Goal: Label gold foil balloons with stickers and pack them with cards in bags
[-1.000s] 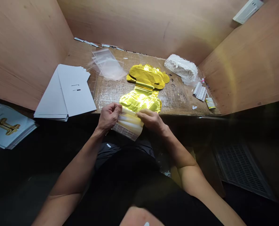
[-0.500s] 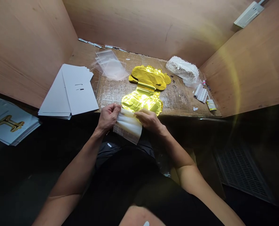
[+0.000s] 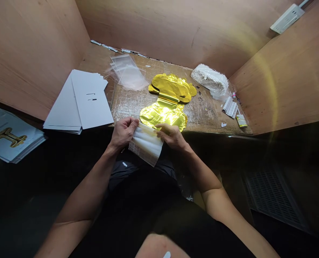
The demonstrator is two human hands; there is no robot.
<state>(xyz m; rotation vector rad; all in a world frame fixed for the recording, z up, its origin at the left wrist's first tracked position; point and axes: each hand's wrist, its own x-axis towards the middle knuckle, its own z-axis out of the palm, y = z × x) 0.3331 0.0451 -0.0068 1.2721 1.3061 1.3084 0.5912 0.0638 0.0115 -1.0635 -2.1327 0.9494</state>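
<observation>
A translucent plastic bag with small print near its lower end hangs tilted between my hands, just off the table's front edge. Something whitish shows inside it. My left hand is closed, thumb on top, on the bag's upper left corner. At its upper right edge, my right hand pinches the film with bent fingers. Directly beyond the bag lie gold foil balloons, flat and stacked; the bag and my right hand cover part of their near end.
White sheets lie left on the table, with clear bags behind. A plastic-wrapped white bundle, a folded printed paper and a small yellow-labelled roll sit right. Printed sheets stand lower left. Wooden walls enclose the table.
My right hand has shifted slightly right and down along the bag's edge, its fingers more bent. My left hand keeps its hold. The view has moved a little.
</observation>
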